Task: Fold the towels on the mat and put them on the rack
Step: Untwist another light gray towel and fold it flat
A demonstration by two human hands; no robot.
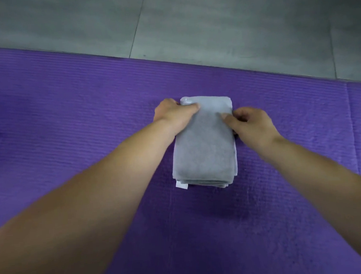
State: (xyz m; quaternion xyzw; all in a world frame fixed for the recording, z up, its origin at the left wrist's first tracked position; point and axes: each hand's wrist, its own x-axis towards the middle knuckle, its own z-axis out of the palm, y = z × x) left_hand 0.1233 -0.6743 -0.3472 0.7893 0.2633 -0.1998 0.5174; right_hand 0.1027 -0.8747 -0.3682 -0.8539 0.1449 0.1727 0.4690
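so there's one grey towel (pixel 204 148) folded into a thick narrow rectangle, lying flat on the purple mat (pixel 67 114), roughly in the middle of what you can see of it. several layers show stacked at the towel's near end, and a little white tag (pixel 181 185) pokes out at the near left corner of the towel.

both hands are on the far half of the towel, one on each long side. the left hand (pixel 175 115) sits over the towel's far left corner, thumb laid across the top surface and the fingers curled round the left edge, so it looks pinched onto that corner. the right hand (pixel 250 124) is at the towel's right edge, a bit nearer than the left one, thumb pressing on top and the fingers bent down beside the edge. can't really tell if those fingers go under the towel or just rest against its side. the hands are apart with the width of the towel between them.

bare forearms come in from the near side, either side of the towel. beyond the towel the mat ends and there's grey tiled floor (pixel 210 23) past its far edge.
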